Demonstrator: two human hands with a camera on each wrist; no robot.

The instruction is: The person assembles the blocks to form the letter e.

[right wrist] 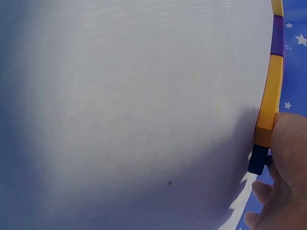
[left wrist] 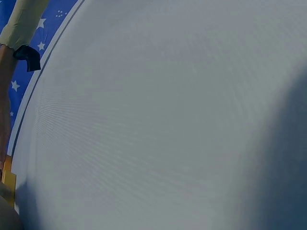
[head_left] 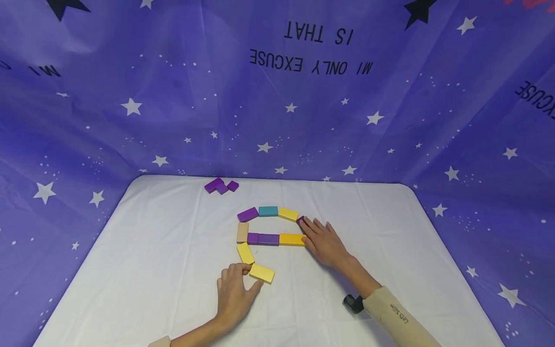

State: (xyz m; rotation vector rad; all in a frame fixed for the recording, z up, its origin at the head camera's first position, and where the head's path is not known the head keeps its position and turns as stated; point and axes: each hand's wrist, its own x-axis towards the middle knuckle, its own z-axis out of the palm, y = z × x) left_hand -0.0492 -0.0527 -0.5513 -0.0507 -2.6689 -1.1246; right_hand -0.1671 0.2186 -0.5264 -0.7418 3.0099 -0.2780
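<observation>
Flat blocks lie in a curved line with a straight bar across it. My left hand (head_left: 234, 295) has its thumb and index finger at opposite edges of the yellow block (head_left: 262, 273) at the lower end, pinching it. Beside that lies another yellow block (head_left: 245, 253). My right hand (head_left: 325, 244) reaches over the right side with extended fingers, touching a dark purple block (head_left: 300, 220) that it partly covers. Its thumb is right at the end of the orange block (head_left: 291, 239). In the right wrist view, the orange block (right wrist: 270, 100) and a dark block (right wrist: 258, 160) sit beside the fingers.
A tan block (head_left: 243, 232), purple block (head_left: 247, 214), teal block (head_left: 268, 211) and yellow block (head_left: 288, 214) form the upper curve. Purple blocks (head_left: 268, 239) continue the bar. Loose purple blocks (head_left: 214, 185) lie at the back of the white table (head_left: 147, 250), before a starry blue curtain (head_left: 243, 120).
</observation>
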